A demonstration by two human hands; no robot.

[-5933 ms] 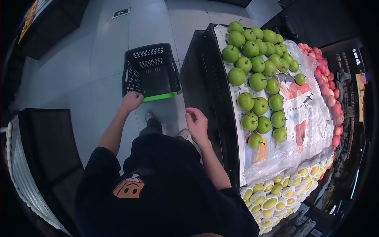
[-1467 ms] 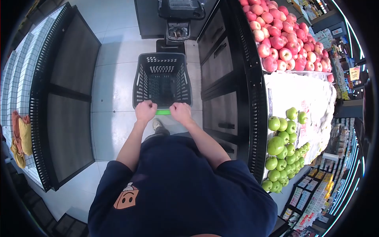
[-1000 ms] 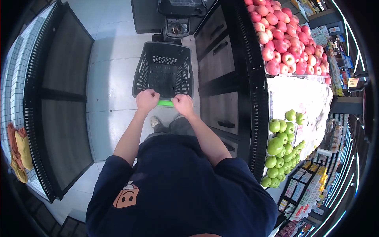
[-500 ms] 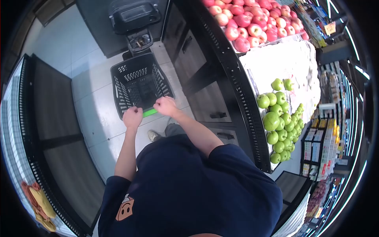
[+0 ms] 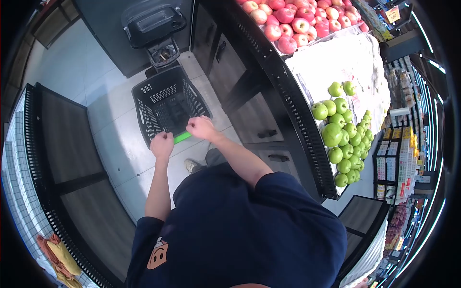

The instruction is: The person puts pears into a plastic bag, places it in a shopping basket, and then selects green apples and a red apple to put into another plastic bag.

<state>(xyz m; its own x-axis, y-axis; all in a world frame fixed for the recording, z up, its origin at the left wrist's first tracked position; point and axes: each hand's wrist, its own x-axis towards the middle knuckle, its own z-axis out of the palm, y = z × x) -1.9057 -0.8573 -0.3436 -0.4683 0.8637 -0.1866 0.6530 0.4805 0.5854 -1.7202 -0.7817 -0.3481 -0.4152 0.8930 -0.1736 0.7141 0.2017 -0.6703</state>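
A black shopping basket (image 5: 170, 103) with perforated sides stands ahead of me, and nothing shows inside it. Along its near rim runs a bright green handle strip (image 5: 182, 138). My left hand (image 5: 162, 145) is closed around the left part of this near edge. My right hand (image 5: 201, 128) grips the same edge at the right corner, fingers curled. The green strip shows between the two hands.
On the right, a black-edged display stand (image 5: 307, 139) holds red apples (image 5: 300, 24) and green apples (image 5: 343, 139). A dark shelf unit (image 5: 72, 139) stands left. Beyond the basket is a black bin-like container (image 5: 156, 26). Tiled floor (image 5: 108, 113) lies between.
The view has turned slightly, so the apple stand and left shelf appear shifted. Both hands keep their hold on the basket's near edge.
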